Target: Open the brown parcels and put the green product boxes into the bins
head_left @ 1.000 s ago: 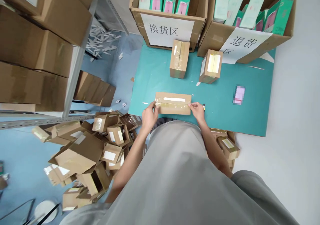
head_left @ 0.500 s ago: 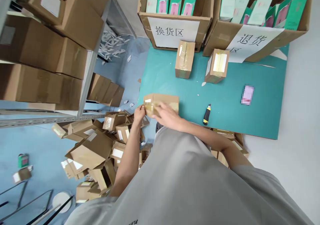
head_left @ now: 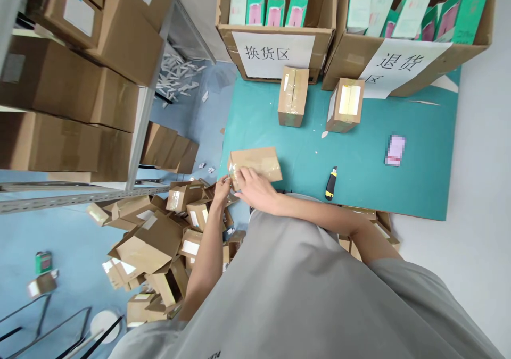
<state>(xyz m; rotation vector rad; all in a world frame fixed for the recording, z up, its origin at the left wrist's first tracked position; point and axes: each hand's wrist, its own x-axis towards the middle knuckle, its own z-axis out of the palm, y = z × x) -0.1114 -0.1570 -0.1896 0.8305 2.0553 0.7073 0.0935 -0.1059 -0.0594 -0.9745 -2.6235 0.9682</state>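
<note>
A small taped cardboard box (head_left: 261, 159) lies at the left front edge of the teal table. My left hand (head_left: 222, 190) is closed in a pinch at the box's near left corner; the fingertips are too small to make out well. Over the box's left end curls my right hand (head_left: 256, 190), its fingers on the upper face and its thumb low on the near side. To the right lies a black and yellow box cutter (head_left: 331, 183), apart from both hands. Two more closed boxes, a taped one (head_left: 293, 95) and a labelled one (head_left: 345, 105), stand farther back.
Two large open cartons, left (head_left: 325, 40) and right (head_left: 359, 56), hold green and pink packages at the back. A blurred pink item (head_left: 395, 150) lies on the table (head_left: 423, 189). Left are a shelf of boxes (head_left: 66, 141) and a heap of opened boxes (head_left: 154, 242) on the floor.
The box has turned slightly, and its right end has shifted a little left. My right hand has slid left and nearer me along it. My left hand has dropped slightly toward me.
</note>
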